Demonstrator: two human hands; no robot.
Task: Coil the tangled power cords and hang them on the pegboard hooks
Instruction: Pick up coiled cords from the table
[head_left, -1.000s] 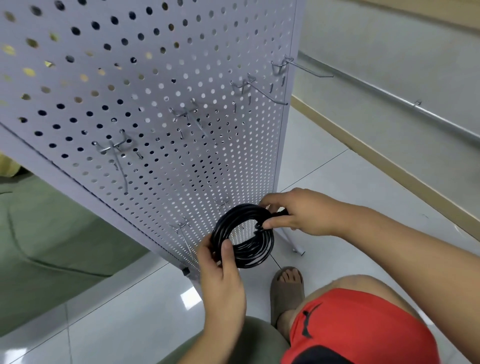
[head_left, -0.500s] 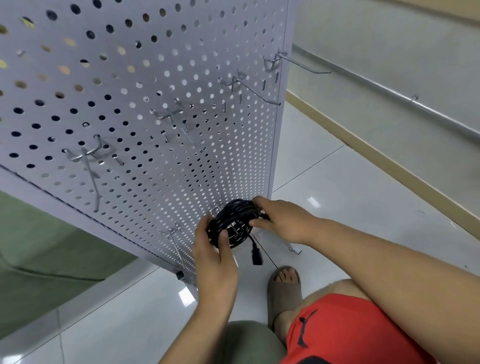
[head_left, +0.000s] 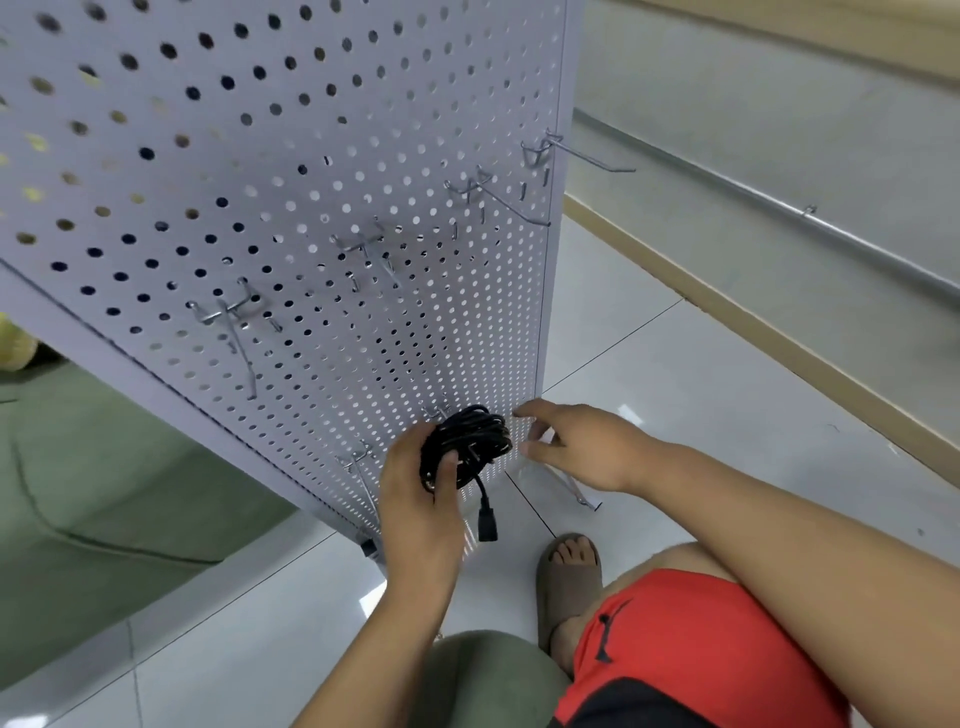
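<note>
A coiled black power cord (head_left: 467, 441) hangs against the lower part of the grey pegboard (head_left: 291, 171), at a small metal hook (head_left: 435, 412) that it partly hides. Its black plug (head_left: 487, 524) dangles below the coil. My left hand (head_left: 418, 512) grips the coil's lower left side, thumb across the loops. My right hand (head_left: 576, 447) hovers just right of the coil with fingers spread and holds nothing.
Several empty metal hooks stick out of the board, among them one at the far right (head_left: 582, 154) and one at the left (head_left: 236, 332). The board's foot (head_left: 579, 491) rests on the glossy tiled floor. My sandalled foot (head_left: 569, 571) is below.
The coil went from held in front of the board by both hands to lying against the hook. My right hand has let go and drawn back to the right. The plug now dangles free.
</note>
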